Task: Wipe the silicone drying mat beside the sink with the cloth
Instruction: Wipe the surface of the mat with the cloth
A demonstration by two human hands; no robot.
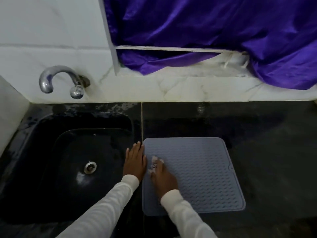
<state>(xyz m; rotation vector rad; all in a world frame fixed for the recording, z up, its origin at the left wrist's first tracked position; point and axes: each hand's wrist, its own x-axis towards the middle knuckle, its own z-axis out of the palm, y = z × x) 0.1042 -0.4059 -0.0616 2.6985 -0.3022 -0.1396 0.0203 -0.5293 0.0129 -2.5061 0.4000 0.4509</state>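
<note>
Slippage threatens the ribbed grey-blue silicone mat [202,172] if the flat, empty left hand [134,163] lifts while the right hand [163,177], seemingly clutching a small pale cloth [154,163], pushes.

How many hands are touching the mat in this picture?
2. The left hand lies flat at the mat's left edge, beside the sink; the right hand presses the cloth onto it.

- The right hand [163,179] presses a small white cloth [154,164] onto the grey silicone drying mat [202,174].
- The left hand [134,162] lies flat at the mat's left edge.
- A black sink [68,169] sits left in the dark tabletop [265,143].
</note>
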